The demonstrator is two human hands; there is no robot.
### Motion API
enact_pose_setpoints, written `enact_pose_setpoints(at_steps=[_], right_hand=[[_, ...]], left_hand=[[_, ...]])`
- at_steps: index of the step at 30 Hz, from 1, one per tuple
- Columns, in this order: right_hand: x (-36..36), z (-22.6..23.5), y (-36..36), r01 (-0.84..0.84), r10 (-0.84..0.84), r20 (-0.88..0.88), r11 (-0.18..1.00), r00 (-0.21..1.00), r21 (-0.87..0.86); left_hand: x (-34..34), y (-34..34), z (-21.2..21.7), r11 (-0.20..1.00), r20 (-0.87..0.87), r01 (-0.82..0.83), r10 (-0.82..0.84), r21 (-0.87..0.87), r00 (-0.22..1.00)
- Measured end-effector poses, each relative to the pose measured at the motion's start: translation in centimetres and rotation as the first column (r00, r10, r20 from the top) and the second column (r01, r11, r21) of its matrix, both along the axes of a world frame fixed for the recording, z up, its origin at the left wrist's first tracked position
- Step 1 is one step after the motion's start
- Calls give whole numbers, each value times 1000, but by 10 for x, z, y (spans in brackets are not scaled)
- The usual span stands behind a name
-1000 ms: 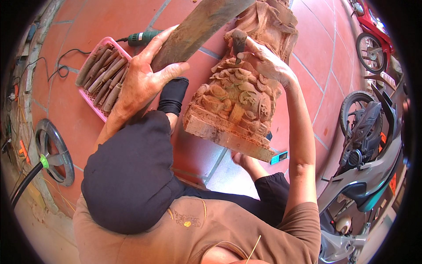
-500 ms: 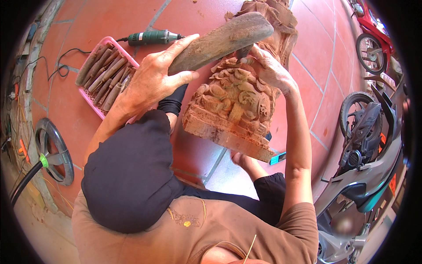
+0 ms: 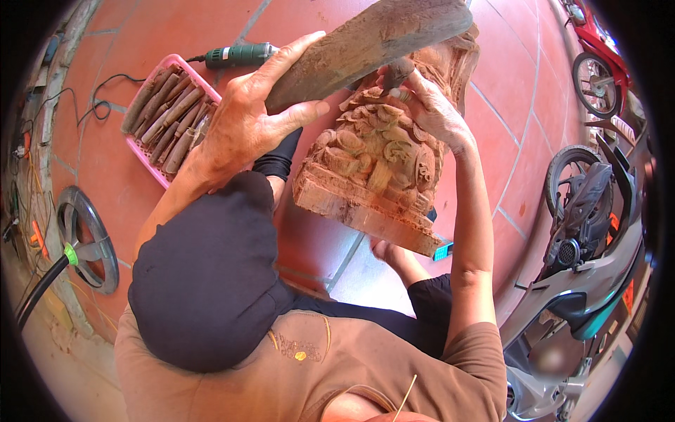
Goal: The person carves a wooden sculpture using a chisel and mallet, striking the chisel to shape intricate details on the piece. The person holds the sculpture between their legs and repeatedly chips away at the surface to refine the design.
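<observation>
A thick flat wooden mallet [image 3: 369, 53] is gripped at its near end by my left hand [image 3: 249, 105], the thumb along one side and the other fingers partly hidden behind it. Its far end reaches over a reddish-brown wood carving [image 3: 383, 155] with rounded, curling relief and a squared base. At the carving's upper part, my right hand [image 3: 439, 116] closes around a chisel, whose dark round handle end [image 3: 399, 68] shows just below the mallet. The chisel's blade is hidden by the fingers and the carving.
A pink basket [image 3: 156, 176] full of wooden-handled tools stands at the left, beside a green power tool [image 3: 239, 55] with a black cord. A wheel-shaped object [image 3: 88, 239] is at far left. Motorbikes [image 3: 583, 232] line the right side. My dark-clad knee [image 3: 204, 274] rises in front.
The mallet has lifted up and to the right, away from the chisel, uncovering more of the handle end. My right hand and the carving stay almost in place.
</observation>
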State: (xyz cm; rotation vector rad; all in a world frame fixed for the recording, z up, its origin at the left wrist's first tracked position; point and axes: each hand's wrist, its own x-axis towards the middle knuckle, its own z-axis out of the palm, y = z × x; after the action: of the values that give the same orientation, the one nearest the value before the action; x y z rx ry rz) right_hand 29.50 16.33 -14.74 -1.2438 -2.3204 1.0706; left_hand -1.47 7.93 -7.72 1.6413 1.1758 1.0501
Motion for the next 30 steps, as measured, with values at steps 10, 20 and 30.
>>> enact_pose_setpoints(at_steps=[10,20,30], right_hand=[[7,1,-15,144,-312,-497,927,809,-347],[-23,4,-10,48,-47,-81,999,996,7],[-55,22,15,-166,143,153,974,978,152]], left_hand=[[-18,5,-16,995,-89,-27,19,-100,996],[-15,3,3,991,-10,-63,63,-114,998],[-15,-6,6,988,57,-82,90,-130,994]])
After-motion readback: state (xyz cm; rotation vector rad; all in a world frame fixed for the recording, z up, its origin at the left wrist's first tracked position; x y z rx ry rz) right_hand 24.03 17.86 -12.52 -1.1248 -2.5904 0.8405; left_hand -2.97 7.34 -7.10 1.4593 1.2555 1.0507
